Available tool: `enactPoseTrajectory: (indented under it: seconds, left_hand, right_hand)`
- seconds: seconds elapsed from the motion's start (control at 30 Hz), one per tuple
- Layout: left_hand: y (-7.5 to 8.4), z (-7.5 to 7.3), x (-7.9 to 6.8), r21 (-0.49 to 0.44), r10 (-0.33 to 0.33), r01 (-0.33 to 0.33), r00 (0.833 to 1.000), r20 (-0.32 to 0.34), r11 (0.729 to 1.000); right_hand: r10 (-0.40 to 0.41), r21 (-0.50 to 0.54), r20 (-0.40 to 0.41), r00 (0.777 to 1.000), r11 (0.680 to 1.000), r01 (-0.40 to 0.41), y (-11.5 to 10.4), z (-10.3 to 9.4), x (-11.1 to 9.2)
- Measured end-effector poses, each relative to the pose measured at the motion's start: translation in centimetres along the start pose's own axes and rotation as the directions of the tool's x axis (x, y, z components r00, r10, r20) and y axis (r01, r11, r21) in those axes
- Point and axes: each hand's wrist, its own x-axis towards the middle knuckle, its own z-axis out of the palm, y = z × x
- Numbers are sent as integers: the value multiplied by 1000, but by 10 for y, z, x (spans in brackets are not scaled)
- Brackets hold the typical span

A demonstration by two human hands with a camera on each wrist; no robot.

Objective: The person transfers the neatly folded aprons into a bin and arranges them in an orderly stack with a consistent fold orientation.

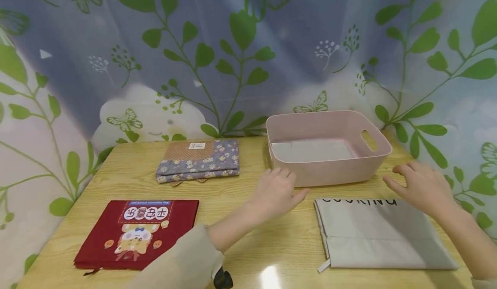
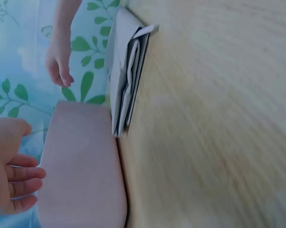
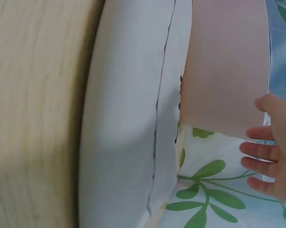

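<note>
A pink plastic storage basket (image 1: 330,172) stands at the back right, with a flat pale grey piece (image 1: 312,150) lying inside it. My left hand (image 1: 276,190) is at the basket's near left corner, fingers loosely bent and holding nothing; contact with the wall cannot be told from the head view. Above the far right part of a folded grey cloth (image 1: 380,237) with "COOKING" lettering hovers my right hand (image 1: 423,187), its fingers relaxed and apart. In the right wrist view that hand (image 3: 276,147) is empty, near the basket (image 3: 226,66).
A folded red cloth (image 1: 174,224) with a cartoon animal lies at the front left. Behind it is a folded purple floral cloth (image 1: 202,164) with a brown patch. The wooden table (image 1: 248,246) meets a leaf-patterned curtain (image 1: 233,64) at the back and sides.
</note>
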Motion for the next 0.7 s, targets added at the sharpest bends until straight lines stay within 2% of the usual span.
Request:
enactPoseTrajectory:
  seconds: [0.13,0.3,0.57,0.7]
  left_hand:
    - [10,8,3,-108,-24,35,994,108,994]
    - [22,17,5,-262,-73,127,976,207,957]
    - [39,30,6,-339,-113,228,939,326,913]
    - [46,33,5,-416,-135,308,909,395,855]
  right_hand:
    - [54,11,158,986,998,-57,7,3,-6]
    - [109,26,301,948,992,-122,16,6,-13]
    - [168,37,402,900,979,-199,29,9,-24]
    - [175,36,450,876,976,-213,36,9,-27]
